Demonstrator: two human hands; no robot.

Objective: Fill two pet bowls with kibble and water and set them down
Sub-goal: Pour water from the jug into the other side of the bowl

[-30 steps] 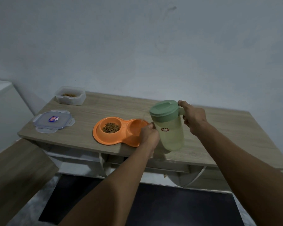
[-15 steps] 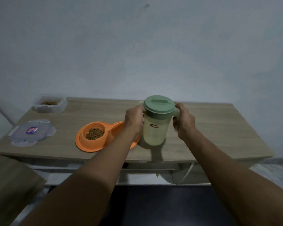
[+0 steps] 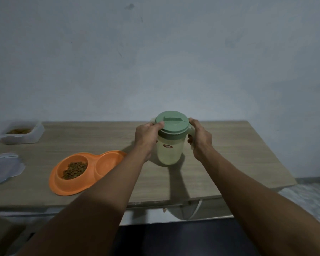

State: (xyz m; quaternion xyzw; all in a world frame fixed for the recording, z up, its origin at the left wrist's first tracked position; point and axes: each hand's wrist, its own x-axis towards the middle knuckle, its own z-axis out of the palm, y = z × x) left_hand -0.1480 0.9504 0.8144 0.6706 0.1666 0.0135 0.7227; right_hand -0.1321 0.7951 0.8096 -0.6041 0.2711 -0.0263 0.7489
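A pale green water jug (image 3: 168,151) with a darker green lid (image 3: 172,121) stands upright on the wooden table (image 3: 229,163). My left hand (image 3: 146,137) grips the lid's left edge and the jug's upper side. My right hand (image 3: 199,138) holds the jug's handle, thumb on the lid's rim. To the left lies an orange double pet bowl (image 3: 85,172): its left well holds brown kibble (image 3: 74,169), its right well (image 3: 107,163) looks dry and is partly hidden by my left forearm.
A clear kibble container (image 3: 21,133) sits at the table's back left, and its clear lid (image 3: 4,168) lies at the left edge. A pale wall rises right behind the table. A dark mat covers the floor below the front edge.
The jug went from tilted beside the bowl to upright on the table, right of the bowl. My left hand climbed from the jug's base to its lid. The view shifted right.
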